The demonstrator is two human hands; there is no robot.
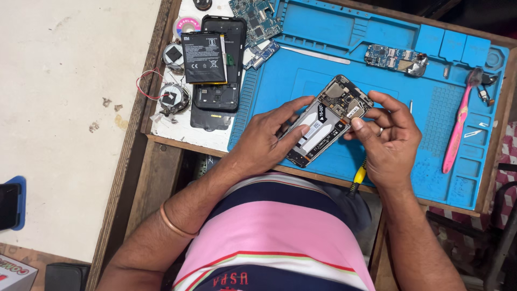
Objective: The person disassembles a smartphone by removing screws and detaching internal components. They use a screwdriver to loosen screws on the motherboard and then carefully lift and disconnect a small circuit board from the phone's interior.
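Observation:
An opened phone body [328,119] with bare boards and a white inner plate is held tilted over the blue repair mat [334,48]. My left hand [267,137] grips its lower left side, fingers laid across the white plate. My right hand [389,134] holds its upper right side, thumb pressing near the board at the top end; a ring shows on one finger. A yellow-handled tool [357,178] sticks out under my right palm.
A black battery [203,57] lies on a black phone back [219,64] at the upper left. Circuit boards [396,59] rest on the mat's top. A pink toothbrush [459,121] lies on the right. Round speaker parts [173,97] with red wires sit at the bench's left edge.

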